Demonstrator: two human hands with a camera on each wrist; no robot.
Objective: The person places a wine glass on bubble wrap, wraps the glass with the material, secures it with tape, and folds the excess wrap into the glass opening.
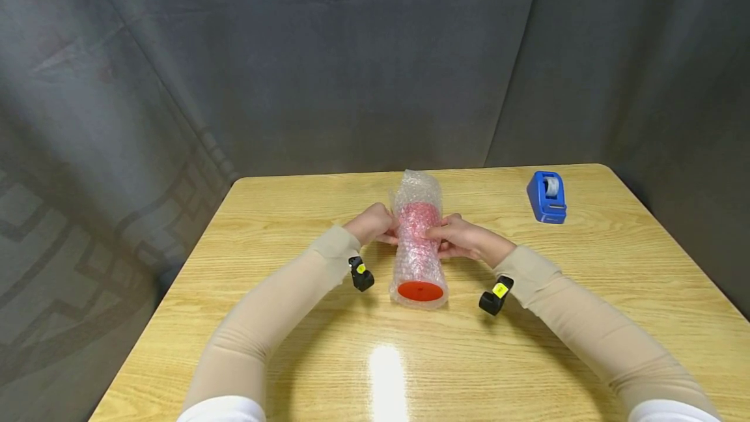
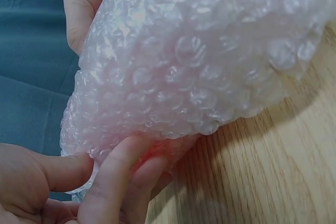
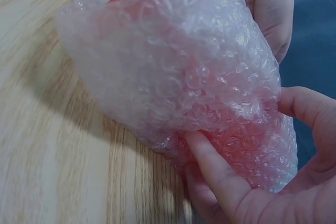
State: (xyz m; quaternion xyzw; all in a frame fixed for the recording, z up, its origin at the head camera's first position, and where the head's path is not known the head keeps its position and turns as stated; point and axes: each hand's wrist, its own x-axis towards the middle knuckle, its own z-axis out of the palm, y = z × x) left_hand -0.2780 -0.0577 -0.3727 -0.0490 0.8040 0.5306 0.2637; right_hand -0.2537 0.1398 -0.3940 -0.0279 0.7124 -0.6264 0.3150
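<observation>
A red object with a flat round end [image 1: 420,290] lies on the table, wrapped in clear bubble wrap [image 1: 417,259]. The wrap extends past the red part at the far end and forms a loose rim around the near end. From the left side, my left hand [image 1: 375,223] pinches the wrap, its thumb and fingers at the wrap's edge in the left wrist view. On the opposite side my right hand [image 1: 463,238] grips the roll, thumb on top and fingers along the side. In the right wrist view its fingers [image 3: 215,169] press into the wrap.
A blue tape dispenser [image 1: 547,197] with a roll of clear tape stands at the back right of the wooden table [image 1: 305,213]. Dark grey curtains [image 1: 375,64] hang behind the table and at its sides.
</observation>
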